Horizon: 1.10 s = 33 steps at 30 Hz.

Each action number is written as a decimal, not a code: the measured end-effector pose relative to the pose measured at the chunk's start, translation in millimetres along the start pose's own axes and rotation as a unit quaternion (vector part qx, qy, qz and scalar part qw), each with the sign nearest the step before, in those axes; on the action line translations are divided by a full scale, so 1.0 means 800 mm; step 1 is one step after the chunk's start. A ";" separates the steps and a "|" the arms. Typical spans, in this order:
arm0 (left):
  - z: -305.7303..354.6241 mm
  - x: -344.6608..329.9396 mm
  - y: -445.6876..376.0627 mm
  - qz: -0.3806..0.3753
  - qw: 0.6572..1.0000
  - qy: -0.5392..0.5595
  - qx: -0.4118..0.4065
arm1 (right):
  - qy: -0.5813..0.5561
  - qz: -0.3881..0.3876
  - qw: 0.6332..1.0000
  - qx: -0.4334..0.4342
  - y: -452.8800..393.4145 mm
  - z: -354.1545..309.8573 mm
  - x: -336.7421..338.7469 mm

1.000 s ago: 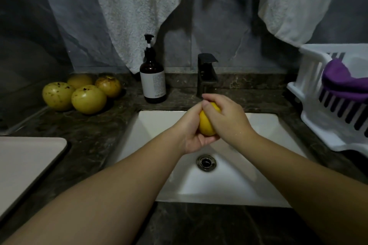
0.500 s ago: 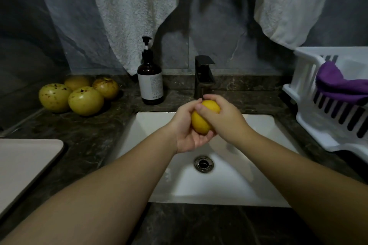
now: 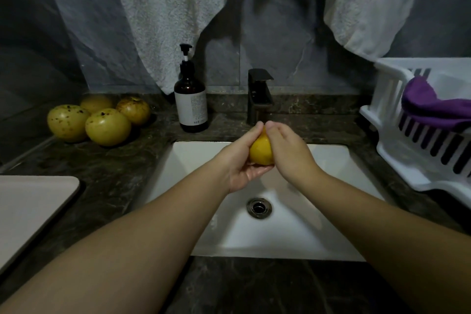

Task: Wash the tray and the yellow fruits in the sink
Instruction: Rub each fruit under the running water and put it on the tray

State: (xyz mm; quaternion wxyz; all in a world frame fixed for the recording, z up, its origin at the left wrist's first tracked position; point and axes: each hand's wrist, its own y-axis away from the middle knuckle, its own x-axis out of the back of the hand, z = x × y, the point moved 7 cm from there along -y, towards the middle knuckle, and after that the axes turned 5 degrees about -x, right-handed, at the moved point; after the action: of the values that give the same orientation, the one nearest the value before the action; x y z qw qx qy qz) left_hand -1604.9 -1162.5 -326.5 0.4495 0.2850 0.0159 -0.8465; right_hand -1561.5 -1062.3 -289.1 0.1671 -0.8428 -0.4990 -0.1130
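Yellow fruit (image 3: 261, 151) sits cupped between both palms over the sink (image 3: 331, 160), just below the black faucet (image 3: 258, 95), likely so rinse water drains straight into the basin. The left hand (image 3: 240, 160) cradles it from beneath while the right hand (image 3: 289, 154) wraps over its side, fingers curled round it for rubbing. Four more fruits (image 3: 99, 120) wait on the counter to the left, near the tray (image 3: 30, 206), apparently unwashed.

Left hand (image 3: 242, 160) and right hand (image 3: 289, 153) cup a yellow fruit (image 3: 261, 151) over the sink (image 3: 331, 160).
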 end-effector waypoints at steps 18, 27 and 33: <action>-0.010 -0.001 0.004 0.011 0.999 -0.018 0.049 | 0.077 0.018 0.995 0.057 -0.001 -0.016 -0.012; -0.013 -0.001 0.010 0.011 0.996 -0.053 0.073 | 0.036 0.028 0.998 0.046 -0.001 -0.015 -0.005; -0.002 0.003 0.005 0.053 0.998 0.031 0.031 | 0.034 -0.008 0.999 -0.018 0.004 -0.006 -0.011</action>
State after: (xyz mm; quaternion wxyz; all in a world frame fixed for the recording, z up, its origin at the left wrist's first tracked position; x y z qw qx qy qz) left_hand -1601.9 -1166.7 -328.4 0.4835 0.3258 -0.0116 -0.8123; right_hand -1562.8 -1072.3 -288.5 0.1679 -0.8373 -0.4978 -0.1514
